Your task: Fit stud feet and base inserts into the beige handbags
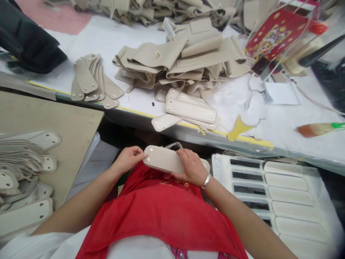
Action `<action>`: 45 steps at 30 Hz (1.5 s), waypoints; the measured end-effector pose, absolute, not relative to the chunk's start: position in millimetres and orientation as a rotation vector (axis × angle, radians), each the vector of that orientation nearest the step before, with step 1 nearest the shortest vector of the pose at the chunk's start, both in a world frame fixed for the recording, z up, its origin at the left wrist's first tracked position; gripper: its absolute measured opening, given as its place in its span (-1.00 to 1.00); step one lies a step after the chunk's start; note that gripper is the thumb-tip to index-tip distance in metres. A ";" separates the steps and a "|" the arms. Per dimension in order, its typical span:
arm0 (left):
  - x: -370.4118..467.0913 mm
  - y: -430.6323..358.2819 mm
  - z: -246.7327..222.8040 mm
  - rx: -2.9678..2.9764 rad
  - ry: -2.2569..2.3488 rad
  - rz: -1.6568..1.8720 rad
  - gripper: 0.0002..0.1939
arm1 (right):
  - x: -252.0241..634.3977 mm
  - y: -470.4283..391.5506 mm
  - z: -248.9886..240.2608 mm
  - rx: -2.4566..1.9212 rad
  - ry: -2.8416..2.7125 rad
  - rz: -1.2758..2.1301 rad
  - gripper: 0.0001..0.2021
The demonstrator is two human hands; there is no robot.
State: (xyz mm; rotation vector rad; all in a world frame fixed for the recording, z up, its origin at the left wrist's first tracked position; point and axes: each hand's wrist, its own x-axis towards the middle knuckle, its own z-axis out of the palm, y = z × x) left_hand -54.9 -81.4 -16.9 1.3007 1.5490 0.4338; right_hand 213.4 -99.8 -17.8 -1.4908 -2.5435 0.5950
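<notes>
- Beige strap piece [163, 158], held at clock ctr above red apron [172, 212]; 2 small pale bits at its 9 o'c end.
- R hand [192, 167]: gripping strap's 3 o'c half, fingers over top; silvery bracelet [206, 181] on wrist.
- L hand [129, 158]: fingers curled, tips at strap's 9 o'c end; can't tell if pinching.
- 1 o'c: stacked holed straps [191, 108] nr table edge.
- 12 o'c: heap of beige sheet pcs [172, 54].
- 10–11 o'c: fanned straps [86, 77].
- 9 o'c: more holed straps [24, 154], piled on board.
- 2 o'c: yellow scrap [239, 127].
- 3–4 o'c: white slotted tray [248, 185] w/ pale rounded pcs [291, 196].
</notes>
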 end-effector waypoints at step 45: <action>-68.5 -75.5 -31.0 1.212 1.432 0.603 -0.72 | 114.9 -75.9 -19.1 -1.492 -2.588 0.552 -0.35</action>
